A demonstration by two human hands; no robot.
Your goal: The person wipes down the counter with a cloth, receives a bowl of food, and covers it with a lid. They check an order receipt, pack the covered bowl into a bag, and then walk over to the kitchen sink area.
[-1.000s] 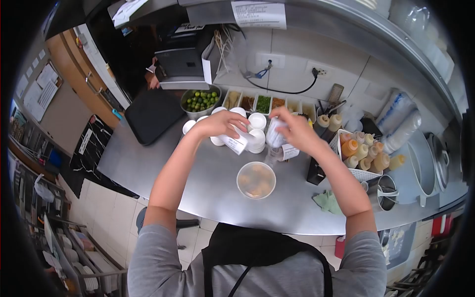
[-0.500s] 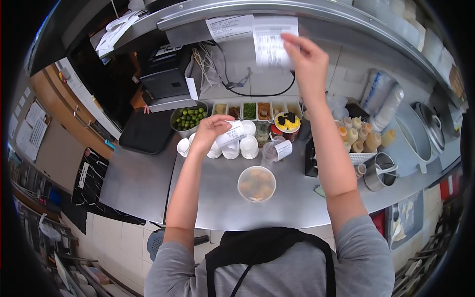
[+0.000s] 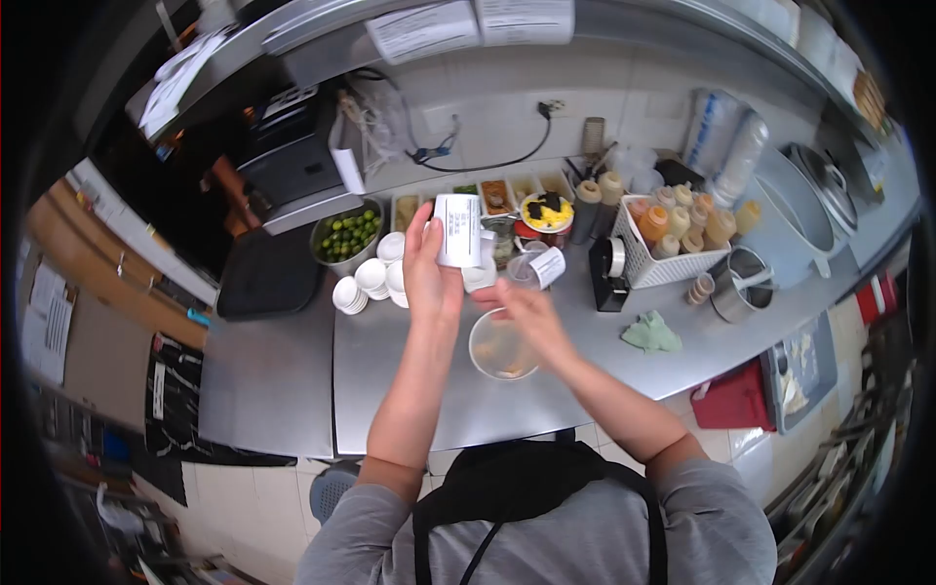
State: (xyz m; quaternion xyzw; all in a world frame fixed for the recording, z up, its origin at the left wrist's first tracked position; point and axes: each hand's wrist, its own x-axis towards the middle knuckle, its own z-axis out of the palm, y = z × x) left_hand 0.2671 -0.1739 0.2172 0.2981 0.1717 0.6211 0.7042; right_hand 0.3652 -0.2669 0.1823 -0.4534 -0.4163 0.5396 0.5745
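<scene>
A printed white paper slip (image 3: 459,232) is held upright in my left hand (image 3: 429,268), its fingers closed at the slip's left edge. My right hand (image 3: 526,320) is lower and to the right, over the far rim of a round lidded tub (image 3: 499,359) with pale orange food inside; its fingers are blurred, and whether they hold anything is unclear. Stacks of small white cups (image 3: 371,278) stand left of my left hand. A clear cup with a printed label (image 3: 548,266) lies beyond my right hand.
Green limes (image 3: 351,237) fill a metal bowl at the back. Sauce bottles stand in a white basket (image 3: 673,268) at the right, with a green cloth (image 3: 651,332) in front. A black tray (image 3: 268,275) lies at the left. Two printed slips (image 3: 525,21) hang from the shelf.
My right hand has let go of a slip now hanging from the shelf and come down near the tub. My left hand has turned its slip upright. The view has shifted.
</scene>
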